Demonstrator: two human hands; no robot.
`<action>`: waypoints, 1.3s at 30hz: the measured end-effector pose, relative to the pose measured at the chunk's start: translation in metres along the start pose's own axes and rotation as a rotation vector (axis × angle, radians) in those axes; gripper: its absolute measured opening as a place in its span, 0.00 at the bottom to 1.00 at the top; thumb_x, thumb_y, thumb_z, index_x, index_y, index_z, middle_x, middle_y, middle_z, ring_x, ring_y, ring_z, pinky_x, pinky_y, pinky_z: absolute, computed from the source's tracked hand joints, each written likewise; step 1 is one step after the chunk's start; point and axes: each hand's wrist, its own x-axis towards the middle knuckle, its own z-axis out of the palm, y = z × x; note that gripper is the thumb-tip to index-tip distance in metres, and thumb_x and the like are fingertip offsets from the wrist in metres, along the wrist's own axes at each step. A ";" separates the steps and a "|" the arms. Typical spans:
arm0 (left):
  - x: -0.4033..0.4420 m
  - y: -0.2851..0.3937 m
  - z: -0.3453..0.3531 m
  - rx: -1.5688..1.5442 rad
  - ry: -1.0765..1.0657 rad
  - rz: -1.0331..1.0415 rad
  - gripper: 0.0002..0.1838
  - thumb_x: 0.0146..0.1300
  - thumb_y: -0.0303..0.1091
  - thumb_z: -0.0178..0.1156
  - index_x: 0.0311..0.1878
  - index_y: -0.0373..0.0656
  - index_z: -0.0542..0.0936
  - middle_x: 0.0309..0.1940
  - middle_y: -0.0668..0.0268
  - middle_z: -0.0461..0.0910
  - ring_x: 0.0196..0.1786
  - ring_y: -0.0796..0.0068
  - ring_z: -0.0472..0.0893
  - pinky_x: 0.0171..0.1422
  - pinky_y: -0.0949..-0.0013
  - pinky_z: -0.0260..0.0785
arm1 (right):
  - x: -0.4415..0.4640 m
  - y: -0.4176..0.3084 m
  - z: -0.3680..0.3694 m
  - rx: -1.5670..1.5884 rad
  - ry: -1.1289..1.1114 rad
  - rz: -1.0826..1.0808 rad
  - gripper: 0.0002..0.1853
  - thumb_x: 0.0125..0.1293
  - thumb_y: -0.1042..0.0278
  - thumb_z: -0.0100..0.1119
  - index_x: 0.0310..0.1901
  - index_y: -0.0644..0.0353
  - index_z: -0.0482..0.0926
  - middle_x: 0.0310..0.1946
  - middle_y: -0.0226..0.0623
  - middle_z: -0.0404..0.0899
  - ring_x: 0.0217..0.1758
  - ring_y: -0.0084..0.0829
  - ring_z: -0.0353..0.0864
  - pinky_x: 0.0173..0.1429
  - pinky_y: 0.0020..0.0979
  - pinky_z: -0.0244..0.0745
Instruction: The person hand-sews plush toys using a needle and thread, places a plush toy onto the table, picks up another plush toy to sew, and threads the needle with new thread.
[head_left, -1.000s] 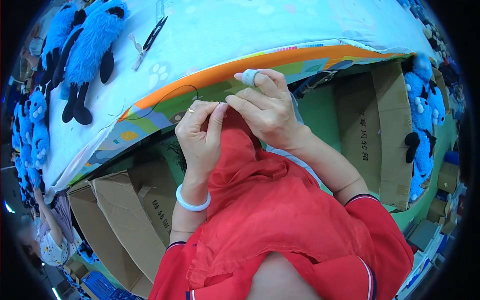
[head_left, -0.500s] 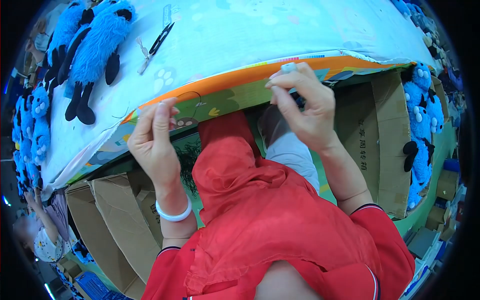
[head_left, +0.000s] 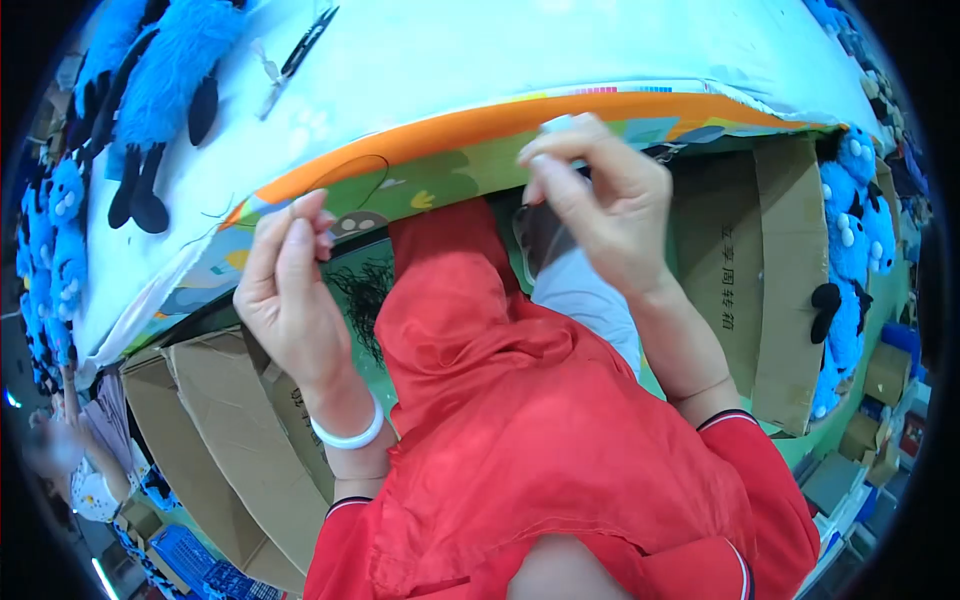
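My left hand (head_left: 297,300), with a white bangle (head_left: 350,436) on its wrist, is raised before the table edge. Its thumb and forefinger are pinched on a dark thread (head_left: 388,165), which loops up and right from the fingertips against the printed cloth. Across from it, my right hand (head_left: 615,205) is also closed in a pinch; anything between its fingertips is too small to make out. A pale band (head_left: 558,124) wraps one finger of that hand. Both hands are apart, above my lap.
Blue plush toys (head_left: 180,75) with black limbs lie on the table's left, beside black thread snips (head_left: 308,42). A cardboard box (head_left: 215,410) stands at my left and another box (head_left: 790,290) at my right, with blue plush toys (head_left: 845,260) beyond. Another person (head_left: 95,490) is at far left.
My left hand has shifted a little left, and the gap between my hands has widened slightly. The thread loop shows larger. The whole view has tilted, moving the table items up and left.
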 end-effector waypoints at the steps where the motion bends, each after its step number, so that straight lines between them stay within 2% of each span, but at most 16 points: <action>1: 0.001 0.002 0.004 0.069 -0.031 -0.003 0.11 0.66 0.23 0.52 0.47 0.31 0.80 0.40 0.58 0.82 0.37 0.77 0.76 0.44 0.80 0.66 | 0.000 0.003 0.007 -0.019 -0.057 -0.031 0.08 0.56 0.85 0.53 0.35 0.64 0.79 0.31 0.34 0.77 0.27 0.24 0.71 0.35 0.20 0.66; 3: 0.005 0.005 0.015 0.197 -0.062 0.038 0.11 0.63 0.19 0.52 0.45 0.31 0.82 0.35 0.64 0.78 0.34 0.79 0.73 0.39 0.81 0.65 | 0.008 0.003 0.014 -0.063 -0.089 -0.129 0.09 0.55 0.85 0.54 0.35 0.63 0.79 0.29 0.33 0.76 0.27 0.24 0.69 0.36 0.21 0.65; 6: 0.010 0.002 0.023 0.257 -0.187 0.115 0.11 0.62 0.18 0.53 0.46 0.31 0.81 0.36 0.63 0.78 0.34 0.78 0.74 0.37 0.80 0.66 | 0.017 -0.001 0.021 -0.263 -0.167 -0.350 0.10 0.51 0.85 0.56 0.35 0.62 0.79 0.26 0.30 0.74 0.27 0.26 0.66 0.36 0.23 0.63; 11: 0.011 -0.007 0.031 0.309 -0.244 0.242 0.11 0.61 0.18 0.54 0.46 0.29 0.80 0.37 0.62 0.78 0.33 0.77 0.73 0.37 0.79 0.65 | 0.028 -0.011 0.033 -0.366 -0.136 -0.421 0.11 0.49 0.83 0.58 0.34 0.60 0.80 0.24 0.28 0.72 0.27 0.28 0.62 0.38 0.26 0.61; 17: 0.010 -0.012 0.036 0.448 -0.255 0.361 0.12 0.59 0.17 0.57 0.47 0.29 0.80 0.38 0.61 0.78 0.33 0.75 0.72 0.36 0.77 0.65 | 0.031 -0.004 0.039 -0.457 -0.117 -0.513 0.09 0.50 0.81 0.59 0.34 0.60 0.79 0.24 0.29 0.71 0.27 0.28 0.62 0.39 0.27 0.61; 22: 0.010 -0.011 0.042 0.643 -0.218 0.559 0.12 0.59 0.17 0.59 0.47 0.31 0.81 0.39 0.61 0.78 0.33 0.76 0.72 0.34 0.77 0.65 | 0.034 -0.005 0.038 -0.569 -0.073 -0.595 0.09 0.50 0.80 0.60 0.35 0.60 0.79 0.24 0.29 0.71 0.27 0.28 0.62 0.38 0.28 0.61; 26: 0.009 -0.015 0.041 0.756 -0.205 0.756 0.14 0.54 0.16 0.61 0.46 0.30 0.81 0.38 0.62 0.78 0.32 0.72 0.71 0.36 0.74 0.66 | 0.032 -0.005 0.037 -0.666 -0.055 -0.627 0.09 0.50 0.80 0.60 0.35 0.60 0.79 0.24 0.29 0.71 0.27 0.27 0.62 0.38 0.28 0.61; 32: 0.005 -0.011 0.042 0.809 -0.188 0.814 0.15 0.54 0.15 0.61 0.46 0.29 0.81 0.38 0.62 0.79 0.32 0.72 0.71 0.36 0.74 0.67 | 0.029 -0.006 0.036 -0.624 -0.087 -0.592 0.09 0.51 0.80 0.59 0.35 0.60 0.79 0.24 0.29 0.72 0.27 0.27 0.62 0.37 0.28 0.61; 37: 0.003 -0.008 0.038 0.798 -0.187 0.778 0.15 0.55 0.17 0.60 0.47 0.32 0.81 0.45 0.59 0.77 0.36 0.70 0.72 0.39 0.72 0.68 | 0.033 -0.012 0.034 -0.575 -0.150 -0.560 0.08 0.51 0.80 0.59 0.35 0.60 0.79 0.24 0.29 0.72 0.27 0.27 0.62 0.37 0.28 0.61; 39: 0.002 0.001 0.038 0.610 -0.232 0.569 0.14 0.56 0.19 0.60 0.47 0.33 0.82 0.49 0.58 0.75 0.40 0.70 0.72 0.43 0.70 0.67 | 0.038 -0.013 0.032 -0.585 -0.162 -0.642 0.08 0.51 0.80 0.59 0.35 0.61 0.79 0.24 0.29 0.73 0.27 0.27 0.62 0.37 0.28 0.61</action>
